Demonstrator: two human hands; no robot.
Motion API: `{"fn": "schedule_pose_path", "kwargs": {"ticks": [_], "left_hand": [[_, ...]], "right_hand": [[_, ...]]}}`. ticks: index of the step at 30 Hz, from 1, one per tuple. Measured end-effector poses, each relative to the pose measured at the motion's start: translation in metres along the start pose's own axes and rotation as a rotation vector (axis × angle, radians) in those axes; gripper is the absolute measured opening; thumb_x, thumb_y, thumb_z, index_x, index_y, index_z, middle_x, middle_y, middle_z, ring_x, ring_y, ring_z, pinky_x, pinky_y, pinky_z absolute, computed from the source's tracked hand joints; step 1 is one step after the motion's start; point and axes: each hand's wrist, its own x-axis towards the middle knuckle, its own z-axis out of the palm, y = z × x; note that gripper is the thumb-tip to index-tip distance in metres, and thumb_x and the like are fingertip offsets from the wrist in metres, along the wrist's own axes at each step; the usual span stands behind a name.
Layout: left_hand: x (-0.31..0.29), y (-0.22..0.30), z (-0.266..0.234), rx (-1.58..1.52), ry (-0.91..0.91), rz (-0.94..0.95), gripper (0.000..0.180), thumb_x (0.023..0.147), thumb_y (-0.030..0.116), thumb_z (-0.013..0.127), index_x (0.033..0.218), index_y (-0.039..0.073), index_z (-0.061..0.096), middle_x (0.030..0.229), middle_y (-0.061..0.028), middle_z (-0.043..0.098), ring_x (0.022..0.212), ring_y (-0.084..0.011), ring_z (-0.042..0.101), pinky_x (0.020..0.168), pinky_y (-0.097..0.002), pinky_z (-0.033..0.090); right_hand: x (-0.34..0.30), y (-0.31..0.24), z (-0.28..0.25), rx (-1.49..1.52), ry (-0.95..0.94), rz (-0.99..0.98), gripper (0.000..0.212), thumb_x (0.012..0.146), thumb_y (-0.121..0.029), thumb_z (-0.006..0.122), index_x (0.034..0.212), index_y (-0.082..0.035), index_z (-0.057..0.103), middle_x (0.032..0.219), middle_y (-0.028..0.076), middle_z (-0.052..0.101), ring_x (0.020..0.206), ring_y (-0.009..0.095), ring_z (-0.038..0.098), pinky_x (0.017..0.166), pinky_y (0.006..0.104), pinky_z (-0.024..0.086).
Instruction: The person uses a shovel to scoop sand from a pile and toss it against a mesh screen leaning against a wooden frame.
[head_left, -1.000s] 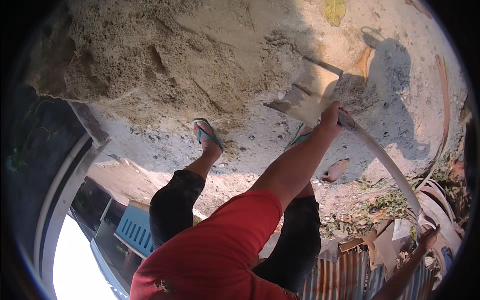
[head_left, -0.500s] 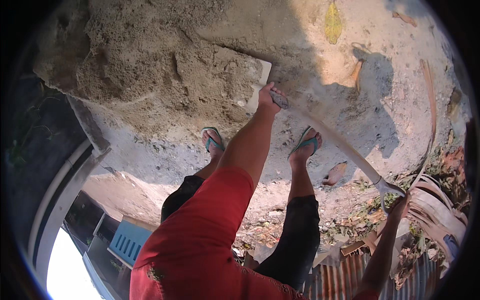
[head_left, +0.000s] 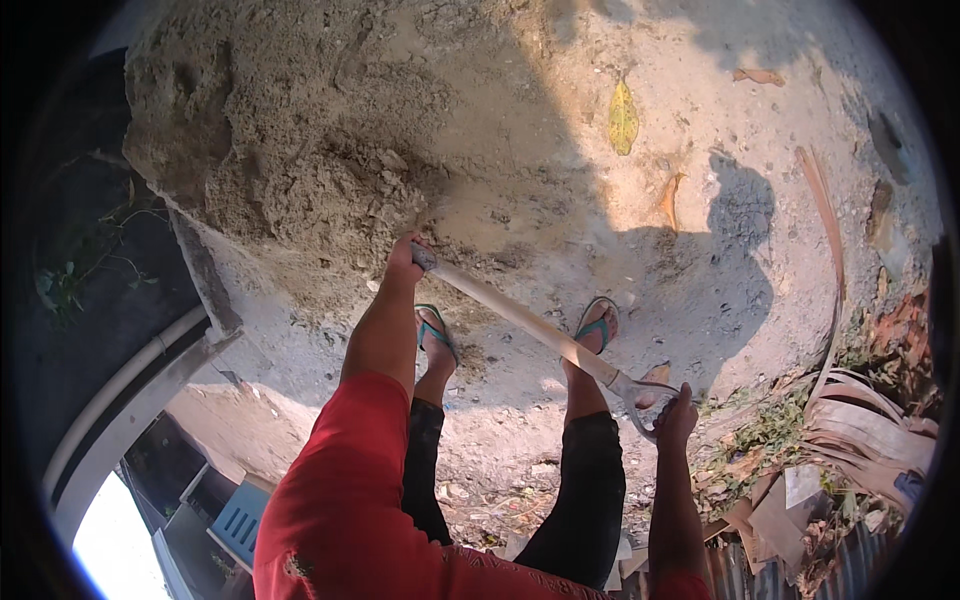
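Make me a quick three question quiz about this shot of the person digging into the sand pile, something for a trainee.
1. True or false: the left hand grips the shovel handle low, next to the sand pile.
2. What does the right hand hold? A) the grip at the handle's top end B) a bucket C) nothing
3. Fill in: both feet wear ____.

Key: 1 true; 2 A; 3 flip-flops.

The scene is viewed steeply downward from one head-worn fisheye camera, close above the arms, with the sandy ground [head_left: 520, 130] curved toward the rim.
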Motion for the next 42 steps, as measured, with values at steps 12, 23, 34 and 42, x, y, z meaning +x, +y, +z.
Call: {"fn": "schedule_pose_path", "kwargs": {"ticks": [12, 23, 34, 42], "left_hand": [[-0.329, 0.009, 0.087, -0.053, 0.030, -0.007, 0.015, 0.078, 0.019, 0.053, 0.068, 0.008, 0.051, 0.065, -0.0108, 0.056, 0.063, -0.0282, 0.056, 0.065, -0.0468, 0.050], [-0.394, 0.099, 0.193, -0.227, 0.184, -0.019, 0.012, 0.080, 0.018, 0.048, 0.075, 0.008, 0.050, 0.073, -0.0095, 0.053, 0.068, -0.0289, 0.053, 0.070, -0.0508, 0.047], [-0.378, 0.186, 0.280, 0.227, -0.058, 0.307, 0.024, 0.090, 0.027, 0.045, 0.077, 0.008, 0.051, 0.072, -0.0057, 0.053, 0.068, -0.0247, 0.055, 0.067, -0.0445, 0.047], [-0.324, 0.265, 0.381, 0.205, -0.109, 0.178, 0.046, 0.057, -0.012, 0.063, 0.099, 0.003, 0.049, 0.079, -0.0009, 0.053, 0.068, -0.0120, 0.053, 0.064, -0.0284, 0.046]], "right_hand": [[-0.168, -0.271, -0.235, -0.106, -0.086, -0.090, 0.048, 0.085, -0.048, 0.059, 0.063, -0.008, 0.043, 0.046, 0.000, 0.035, 0.033, 0.014, 0.035, 0.030, 0.0291, 0.028], [-0.204, -0.534, -0.221, -0.342, -0.086, -0.509, 0.054, 0.085, -0.050, 0.058, 0.070, 0.000, 0.048, 0.048, 0.006, 0.045, 0.036, 0.016, 0.047, 0.031, 0.0308, 0.038], [-0.241, -0.761, -0.131, -0.664, -0.007, -0.510, 0.056, 0.084, -0.049, 0.056, 0.082, 0.007, 0.060, 0.061, 0.014, 0.060, 0.046, 0.024, 0.060, 0.043, 0.0346, 0.050], [-0.220, -0.928, -0.066, -0.746, -0.054, -0.585, 0.057, 0.085, -0.049, 0.056, 0.070, 0.005, 0.060, 0.055, 0.012, 0.057, 0.047, 0.022, 0.060, 0.043, 0.0347, 0.050]]}}
